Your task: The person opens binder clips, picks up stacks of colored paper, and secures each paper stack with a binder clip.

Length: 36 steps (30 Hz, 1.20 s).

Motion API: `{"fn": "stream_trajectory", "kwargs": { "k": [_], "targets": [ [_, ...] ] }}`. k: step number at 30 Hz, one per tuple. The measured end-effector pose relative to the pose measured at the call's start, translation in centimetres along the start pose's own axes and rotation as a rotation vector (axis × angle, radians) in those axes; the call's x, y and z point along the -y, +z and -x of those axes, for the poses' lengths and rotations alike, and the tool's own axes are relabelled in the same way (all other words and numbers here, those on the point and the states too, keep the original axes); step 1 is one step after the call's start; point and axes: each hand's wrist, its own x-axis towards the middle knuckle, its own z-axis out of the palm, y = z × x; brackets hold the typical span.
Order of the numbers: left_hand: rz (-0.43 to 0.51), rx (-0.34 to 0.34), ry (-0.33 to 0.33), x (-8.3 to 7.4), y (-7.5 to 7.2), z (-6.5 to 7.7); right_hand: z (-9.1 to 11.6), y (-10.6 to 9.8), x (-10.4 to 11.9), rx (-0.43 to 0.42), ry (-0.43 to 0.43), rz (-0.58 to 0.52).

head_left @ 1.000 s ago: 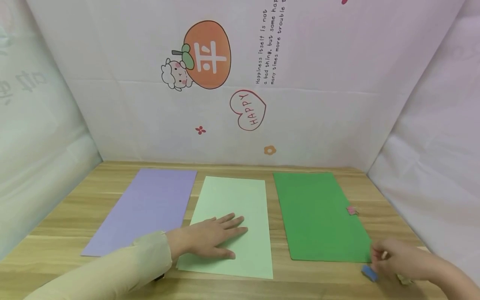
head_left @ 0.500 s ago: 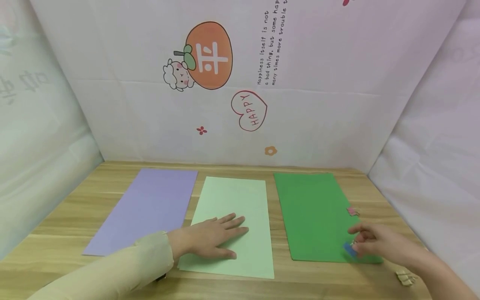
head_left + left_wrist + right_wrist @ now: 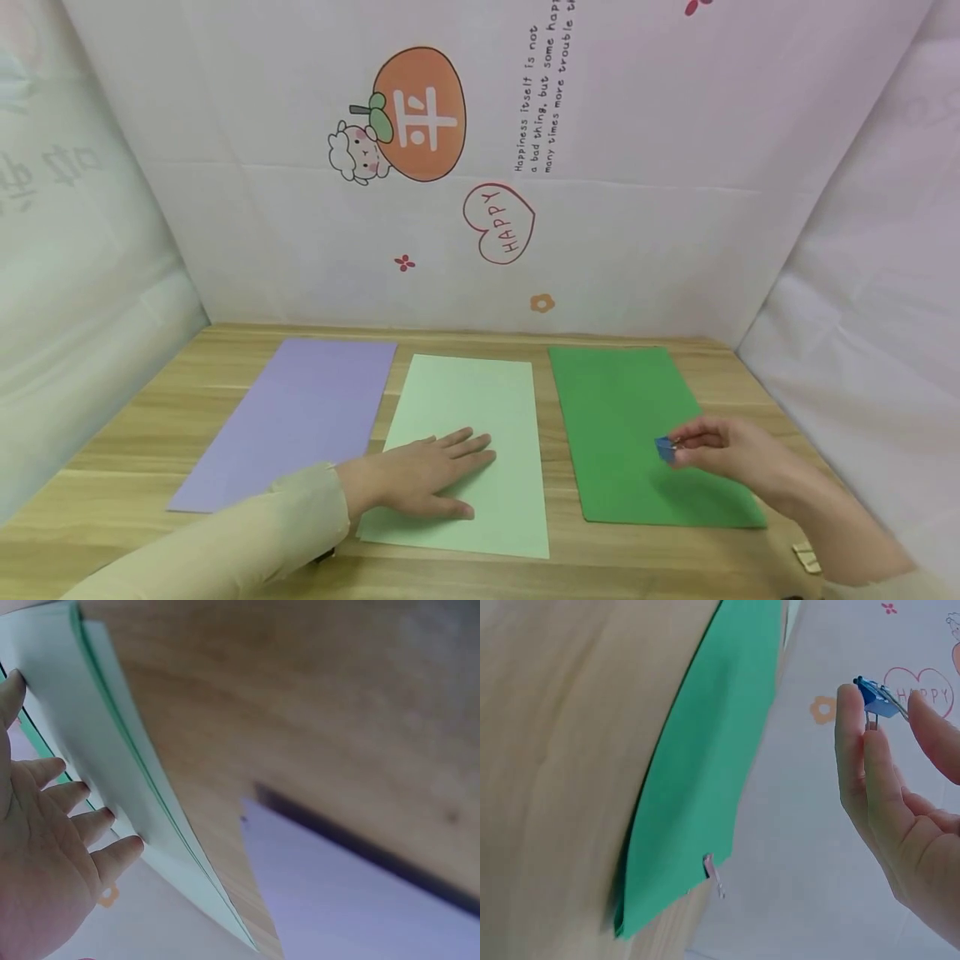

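Observation:
My right hand (image 3: 731, 454) pinches a blue binder clip (image 3: 664, 450) by its wire handles between thumb and fingers, over the green sheets (image 3: 622, 417). In the right wrist view this blue clip (image 3: 877, 700) hangs at the fingertips, away from the paper. A pink binder clip (image 3: 709, 865) grips the green sheets' edge there; in the head view the right hand hides it. Palm down with spread fingers, my left hand (image 3: 427, 477) rests on the light green sheets (image 3: 472, 392). Layered edges of that light green paper (image 3: 112, 712) show in the left wrist view.
Purple paper (image 3: 300, 417) lies on the wooden table (image 3: 120, 467) at left. A yellowish binder clip (image 3: 807, 558) lies at the near right, beside the right forearm. A small dark object (image 3: 324, 555) shows under the left sleeve. Printed white cloth (image 3: 637, 208) walls the back and sides.
My right hand has picked up the blue binder clip from the table and carried it left and forward over the green sheets. The left hand stays in place.

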Motion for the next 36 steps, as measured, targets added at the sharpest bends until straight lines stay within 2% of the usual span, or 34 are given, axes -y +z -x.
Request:
{"fn": "stream_trajectory", "kwargs": {
  "k": [14,27,36],
  "targets": [
    [-0.024,-0.003,-0.013,-0.4,-0.1,-0.2,-2.4,1.6,4.6,-0.067,-0.034,-0.118],
    [-0.009,0.008,-0.026,-0.6,-0.2,-0.2,-3.7,2.9,7.5,-0.058,-0.162,-0.308],
    [-0.067,-0.005,-0.053,-0.6,0.0,-0.4,-4.1,3.6,10.2,-0.06,-0.262,-0.44]
  ]
}}
